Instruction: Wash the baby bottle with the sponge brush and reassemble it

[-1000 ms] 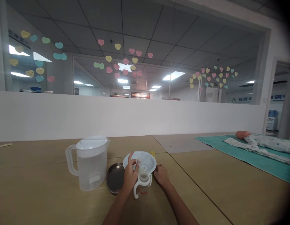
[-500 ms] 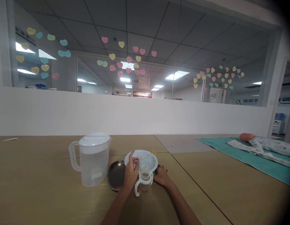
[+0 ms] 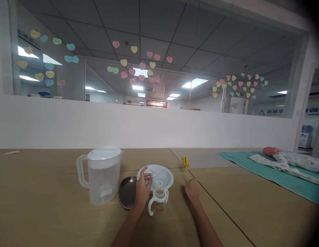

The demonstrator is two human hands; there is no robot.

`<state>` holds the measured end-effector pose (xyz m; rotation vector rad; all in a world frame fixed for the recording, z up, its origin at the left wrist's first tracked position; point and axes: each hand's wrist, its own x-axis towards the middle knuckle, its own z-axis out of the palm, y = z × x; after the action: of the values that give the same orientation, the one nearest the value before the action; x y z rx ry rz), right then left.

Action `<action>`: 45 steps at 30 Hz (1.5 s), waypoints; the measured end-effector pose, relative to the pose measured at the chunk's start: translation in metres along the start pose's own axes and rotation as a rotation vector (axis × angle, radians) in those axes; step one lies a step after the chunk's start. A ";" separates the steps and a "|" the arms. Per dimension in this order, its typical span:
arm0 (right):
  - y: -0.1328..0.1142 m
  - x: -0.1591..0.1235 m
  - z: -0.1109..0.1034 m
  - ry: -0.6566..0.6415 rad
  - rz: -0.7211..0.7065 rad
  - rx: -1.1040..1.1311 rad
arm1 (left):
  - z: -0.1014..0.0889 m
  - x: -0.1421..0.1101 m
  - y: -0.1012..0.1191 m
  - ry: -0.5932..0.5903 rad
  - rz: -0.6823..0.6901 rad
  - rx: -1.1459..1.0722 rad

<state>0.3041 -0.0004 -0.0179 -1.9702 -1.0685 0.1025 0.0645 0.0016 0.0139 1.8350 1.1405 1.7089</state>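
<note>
Handled bottle (image 3: 159, 200) stands at the near rim of the white bowl (image 3: 166, 178). Left hand (image 3: 143, 189) pinches a thin clear part (image 3: 160, 172), possibly a straw, over the bowl. Right hand (image 3: 192, 190) grips the yellow-headed brush (image 3: 185, 162); bare table (image 3: 178, 192) separates hand and bowl.

The brush head (image 3: 185, 162) is showing yellow; toward the tan counter's (image 3: 58, 219) right edge, teal cloth (image 3: 241, 156) is bearing speckled white fabric (image 3: 300, 160).
</note>
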 end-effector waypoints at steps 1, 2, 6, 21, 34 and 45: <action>-0.001 0.001 -0.001 0.022 0.032 0.037 | 0.000 0.000 0.000 0.019 -0.005 -0.005; -0.002 0.001 -0.002 0.037 0.053 0.069 | -0.001 0.001 -0.001 0.036 -0.010 -0.009; -0.017 -0.008 -0.004 0.058 -0.056 0.177 | -0.003 0.002 -0.001 0.103 -0.050 -0.034; -0.036 -0.015 -0.009 -0.464 -0.352 0.775 | -0.006 0.007 -0.012 0.261 -0.162 -0.170; -0.040 -0.019 -0.007 -0.249 -0.344 0.788 | -0.008 0.010 -0.010 0.340 -0.200 -0.400; -0.036 -0.020 -0.007 -0.343 -0.398 0.655 | -0.014 0.015 0.002 0.414 -0.212 -0.588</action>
<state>0.2713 -0.0098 0.0058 -1.1546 -1.4084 0.5173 0.0504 0.0088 0.0274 1.0062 0.8033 2.0625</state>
